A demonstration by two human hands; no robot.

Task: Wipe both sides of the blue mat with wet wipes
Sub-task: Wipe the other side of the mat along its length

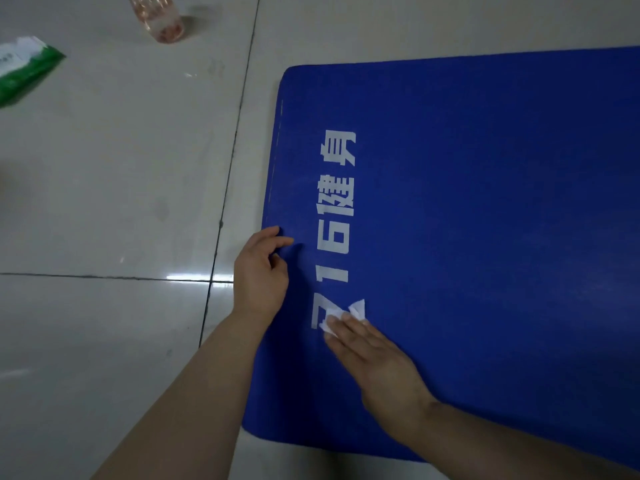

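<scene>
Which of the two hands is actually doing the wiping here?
The right hand: its flat fingers press the white wet wipe onto the blue mat. The left hand has no wipe; it only steadies the mat's edge.
</scene>
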